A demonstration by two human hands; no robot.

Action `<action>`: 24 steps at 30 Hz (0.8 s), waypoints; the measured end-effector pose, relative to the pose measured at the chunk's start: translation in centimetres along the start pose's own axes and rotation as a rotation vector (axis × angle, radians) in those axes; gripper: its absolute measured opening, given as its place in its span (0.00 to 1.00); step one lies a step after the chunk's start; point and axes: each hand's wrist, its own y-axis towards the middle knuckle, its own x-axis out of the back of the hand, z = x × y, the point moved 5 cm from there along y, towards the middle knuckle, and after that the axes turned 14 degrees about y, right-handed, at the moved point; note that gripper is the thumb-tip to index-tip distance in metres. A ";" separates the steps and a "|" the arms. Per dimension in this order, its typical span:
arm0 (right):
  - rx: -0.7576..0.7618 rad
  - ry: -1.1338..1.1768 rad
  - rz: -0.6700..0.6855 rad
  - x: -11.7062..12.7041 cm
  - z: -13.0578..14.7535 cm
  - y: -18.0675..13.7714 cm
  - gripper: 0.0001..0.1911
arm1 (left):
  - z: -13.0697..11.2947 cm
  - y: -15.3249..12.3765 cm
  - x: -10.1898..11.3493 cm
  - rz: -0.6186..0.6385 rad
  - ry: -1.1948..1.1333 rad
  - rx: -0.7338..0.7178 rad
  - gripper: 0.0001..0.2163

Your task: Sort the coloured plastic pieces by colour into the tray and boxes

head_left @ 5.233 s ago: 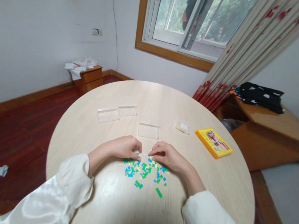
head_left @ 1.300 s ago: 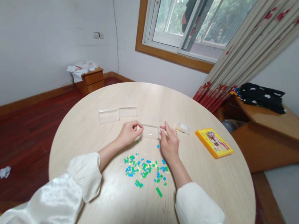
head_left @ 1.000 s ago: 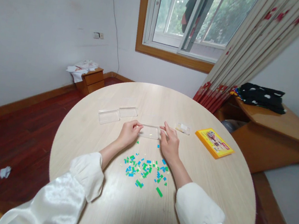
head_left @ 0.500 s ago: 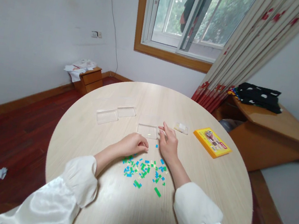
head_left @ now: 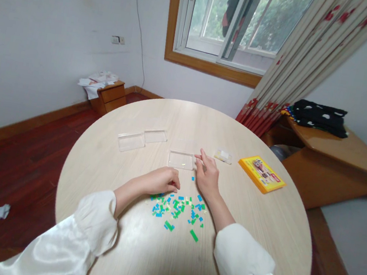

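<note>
My left hand (head_left: 162,180) is low over the upper left edge of a pile of small building blocks (head_left: 178,206) in green, blue and pale yellow. Its fingers are curled together; whatever may be between the tips is too small to make out. My right hand (head_left: 208,175) lies by the right edge of a clear plastic tray (head_left: 181,153), fingers apart, apparently holding nothing. Inside that tray are tiny yellow pieces. A single blue block (head_left: 193,179) sits between the tray and the pile, just left of my right hand.
Two more clear trays (head_left: 131,142) stand at the back left of the round table (head_left: 165,259). Behind my right hand is a small clear case (head_left: 223,156) with something pale in it. A yellow box (head_left: 262,174) lies farther right.
My left hand has moved slightly down, from near the tray's front edge toward the pile. My right hand has stayed beside the tray.
</note>
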 end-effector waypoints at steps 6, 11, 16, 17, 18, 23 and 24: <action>0.001 0.011 0.007 0.1 0.3 0.0 0.21 | 0.0 0.2 0.6 -0.142 -0.124 0.092 0.05; -0.005 0.018 0.016 0.2 0.3 -0.1 0.20 | 1.9 -0.1 1.9 -0.465 -0.736 0.370 0.12; -0.017 0.010 0.014 0.2 0.2 -0.2 0.20 | 2.7 -0.3 2.0 -0.529 -1.117 0.404 0.21; -0.019 0.008 0.014 0.3 0.3 -0.2 0.19 | 2.7 -0.3 1.9 -0.524 -1.152 0.407 0.22; -0.020 0.010 0.011 0.3 0.4 -0.1 0.18 | 2.8 -0.3 1.9 -0.524 -1.176 0.412 0.22; 0.039 0.034 0.013 0.2 2.5 0.1 0.12 | 3.1 -0.4 1.6 -0.553 -1.130 0.465 0.20; 0.064 0.041 0.024 0.0 3.2 0.0 0.11 | 3.1 -0.4 1.6 -0.559 -1.083 0.488 0.20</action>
